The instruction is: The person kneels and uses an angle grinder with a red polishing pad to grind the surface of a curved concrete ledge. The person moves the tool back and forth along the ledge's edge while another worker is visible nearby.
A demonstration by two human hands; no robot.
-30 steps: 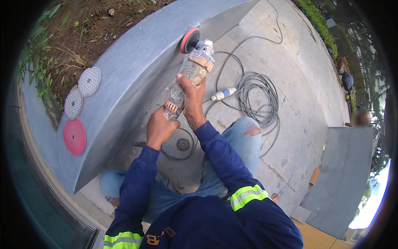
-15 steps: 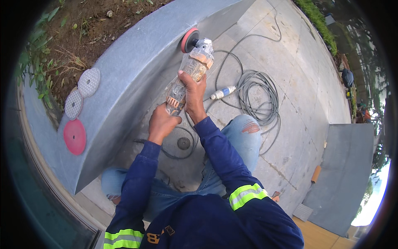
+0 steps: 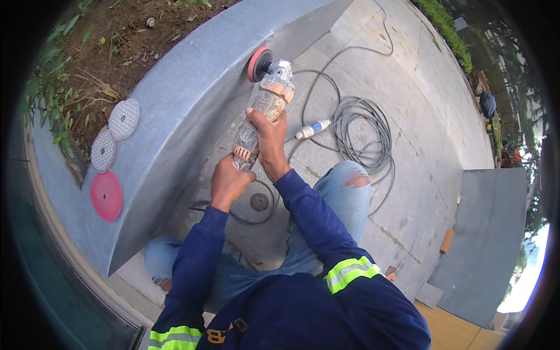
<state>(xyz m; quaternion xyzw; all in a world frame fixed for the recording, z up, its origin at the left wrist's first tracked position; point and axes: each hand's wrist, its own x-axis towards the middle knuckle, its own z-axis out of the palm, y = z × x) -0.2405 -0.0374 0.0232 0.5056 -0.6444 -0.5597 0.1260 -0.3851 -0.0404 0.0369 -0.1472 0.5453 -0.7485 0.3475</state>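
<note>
Both hands hold an angle grinder wrapped in clear plastic and caked with dust. My left hand is closed round its rear end. Higher up the body, my right hand grips with the thumb lying along the top. A red polishing pad on a black backing is fitted to the head. Its face is turned to the upper side of the grey stone wall and looks to be touching it or very near. I cannot tell whether the pad is spinning.
On the wall top lie two white honeycomb pads and a pink disc. A coiled grey cable with a white and blue connector rests on the paving. A small dark disc lies between my legs. Soil borders the wall.
The grinder and both hands have shifted slightly left and down, and the pad has moved along the wall toward me. My grip is unchanged.
</note>
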